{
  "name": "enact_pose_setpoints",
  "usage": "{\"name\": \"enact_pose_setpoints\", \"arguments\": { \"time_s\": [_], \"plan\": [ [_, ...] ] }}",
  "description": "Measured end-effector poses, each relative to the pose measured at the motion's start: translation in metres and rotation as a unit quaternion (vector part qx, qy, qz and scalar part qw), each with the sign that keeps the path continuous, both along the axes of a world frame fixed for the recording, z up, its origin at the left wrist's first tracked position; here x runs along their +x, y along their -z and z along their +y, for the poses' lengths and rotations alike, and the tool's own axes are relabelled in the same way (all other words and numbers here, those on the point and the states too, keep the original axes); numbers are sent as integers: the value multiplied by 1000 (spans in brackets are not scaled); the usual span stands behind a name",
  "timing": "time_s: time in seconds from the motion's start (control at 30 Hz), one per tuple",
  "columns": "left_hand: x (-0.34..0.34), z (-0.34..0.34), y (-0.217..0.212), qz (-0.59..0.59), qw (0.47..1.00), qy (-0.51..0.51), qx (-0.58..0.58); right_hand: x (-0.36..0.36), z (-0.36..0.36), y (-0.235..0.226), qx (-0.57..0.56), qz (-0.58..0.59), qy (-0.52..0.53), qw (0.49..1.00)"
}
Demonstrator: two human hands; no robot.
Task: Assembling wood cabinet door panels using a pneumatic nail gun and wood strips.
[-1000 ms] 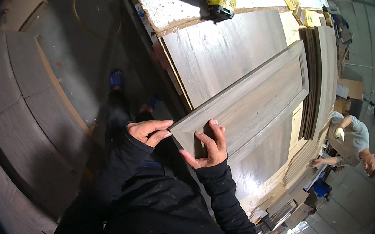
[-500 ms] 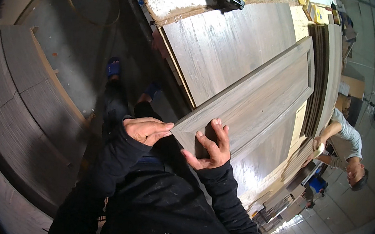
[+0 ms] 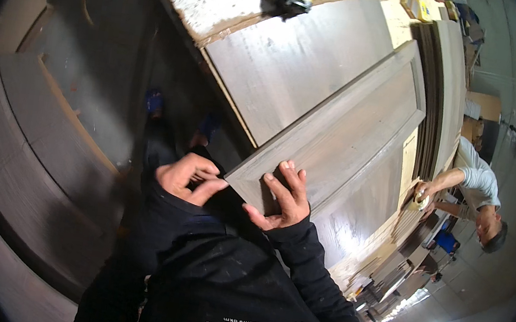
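Both hands, left (image 3: 188, 178) & right (image 3: 282, 196), fingers gripping grey door panel (image 3: 346, 127) end.

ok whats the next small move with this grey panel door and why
Probably ease the panel door forward onto the flat grey board. Both hands grip only its near end: the left hand at the corner, the right hand spread on its face, so most of its length lies beyond them.
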State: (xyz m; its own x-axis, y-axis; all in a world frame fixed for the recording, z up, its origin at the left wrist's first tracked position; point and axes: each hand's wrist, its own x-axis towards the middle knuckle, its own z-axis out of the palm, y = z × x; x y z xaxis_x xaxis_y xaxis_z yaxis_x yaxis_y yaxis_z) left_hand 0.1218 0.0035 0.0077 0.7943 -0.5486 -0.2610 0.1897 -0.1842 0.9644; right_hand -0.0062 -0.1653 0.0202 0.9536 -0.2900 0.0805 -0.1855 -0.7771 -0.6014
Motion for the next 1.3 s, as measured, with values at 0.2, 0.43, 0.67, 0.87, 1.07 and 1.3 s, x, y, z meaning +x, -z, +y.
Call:
{"name": "enact_pose_setpoints", "arguments": {
  "time_s": [0.2, 0.43, 0.67, 0.87, 1.07, 1.3],
  "plan": [
    [39, -16, -21, -161, 941, 267, 133, -5, -2, 2, -11, 3, -5, 1000],
    [5, -10, 1, -158, 962, 208, 73, -3, -5, -2, -7, 42, -11, 999],
    [3, -10, -7, -177, 963, 191, 73, 1, -5, -3, -27, 68, -29, 997],
    [-25, -2, 12, -118, 992, 42, 35, -1, -5, -2, -26, 57, -22, 998],
    [-12, -3, 15, -230, 969, 87, 32, 1, -4, -4, -26, 56, -21, 998],
    [33, -14, -13, -326, 880, 334, 88, 1, -4, -1, -14, 48, -22, 999]
  ]
}}
